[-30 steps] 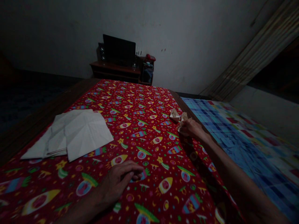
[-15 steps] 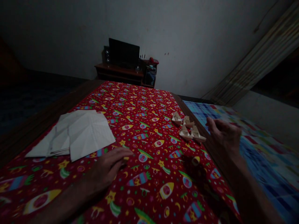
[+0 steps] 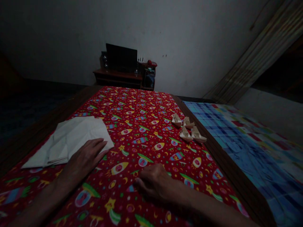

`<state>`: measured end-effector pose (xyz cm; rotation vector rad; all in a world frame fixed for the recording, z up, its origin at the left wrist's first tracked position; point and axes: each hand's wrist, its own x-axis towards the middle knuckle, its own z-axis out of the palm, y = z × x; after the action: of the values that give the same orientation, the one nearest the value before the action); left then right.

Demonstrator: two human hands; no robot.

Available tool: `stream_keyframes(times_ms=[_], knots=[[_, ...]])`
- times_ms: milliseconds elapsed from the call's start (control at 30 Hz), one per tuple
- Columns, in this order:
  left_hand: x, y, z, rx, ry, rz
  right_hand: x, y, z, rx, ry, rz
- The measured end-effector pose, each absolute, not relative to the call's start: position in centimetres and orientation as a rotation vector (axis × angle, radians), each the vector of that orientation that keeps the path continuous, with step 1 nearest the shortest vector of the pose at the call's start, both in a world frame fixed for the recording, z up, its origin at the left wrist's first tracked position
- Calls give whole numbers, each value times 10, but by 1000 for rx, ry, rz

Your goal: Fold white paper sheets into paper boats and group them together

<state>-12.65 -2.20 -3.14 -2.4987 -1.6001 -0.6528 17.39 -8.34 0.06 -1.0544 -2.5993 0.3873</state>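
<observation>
A stack of white paper sheets (image 3: pixel 71 138) lies on the left of a red cloth printed with rockets and stars (image 3: pixel 142 132). My left hand (image 3: pixel 82 157) rests flat on the near right corner of the top sheet, fingers stretched out. My right hand (image 3: pixel 153 183) lies knuckles-up on the cloth in the near middle, fingers curled under; nothing shows in it. Several small folded paper boats (image 3: pixel 188 129) sit in a cluster by the cloth's right edge, far from both hands.
The cloth covers a dark wooden table (image 3: pixel 227 167). A blue checked mat (image 3: pixel 248 142) lies to the right, below the table edge. A low cabinet with a dark screen (image 3: pixel 121 60) stands against the far wall. A curtain (image 3: pixel 260 53) hangs at the right.
My right hand left the paper boats and came back to the near middle of the cloth. My left hand slid left onto the paper stack.
</observation>
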Motion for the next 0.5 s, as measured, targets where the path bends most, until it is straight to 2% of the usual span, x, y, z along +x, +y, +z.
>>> stream_keyframes(times_ms=[333,500], knots=[[-139,-7,-24,-2579,-1631,-599,168,-81,-13,-1031,-2582,319],[-131,-3,-6,-2688,-1742,-495,169,-80,-13,-1008,-2593,323]])
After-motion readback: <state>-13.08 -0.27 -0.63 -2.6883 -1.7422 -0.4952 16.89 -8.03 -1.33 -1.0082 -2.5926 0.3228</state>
